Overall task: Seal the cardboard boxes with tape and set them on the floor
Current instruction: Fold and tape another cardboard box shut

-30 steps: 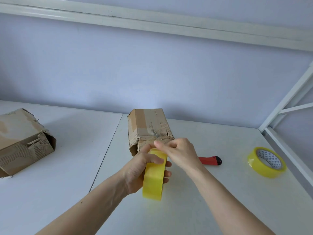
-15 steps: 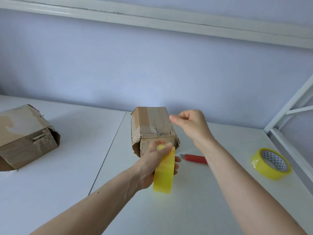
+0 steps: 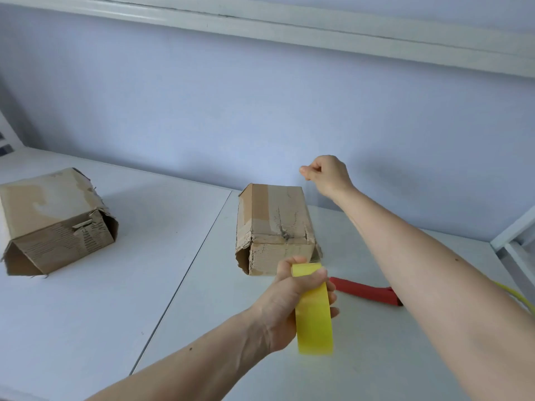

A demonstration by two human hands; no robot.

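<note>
Head view: left hand (image 3: pixel 285 306) grips the roll (image 3: pixel 314 309), thumb over its top. Right hand (image 3: pixel 325 173), raised beyond the box (image 3: pixel 273 227), pinches shut, likely on a clear strip; I cannot tell. Step: drawing tape out. Next: lay it along the seam. White table (image 3: pixel 362 371), 2nd box (image 3: pixel 55 221) far left, red knife (image 3: pixel 366 293) right of left fingers, lilac wall (image 3: pixel 260 96).

The roll of yellow tape (image 3: pixel 314 311) in the left hand (image 3: pixel 285 302) looks glossy and smooth. Beyond it, the cardboard box (image 3: pixel 272 224) is matt brown, torn and rough at its edges, with shiny tape strips. The tabletop (image 3: pixel 101 314) is smooth, white and faintly sheened.
</note>
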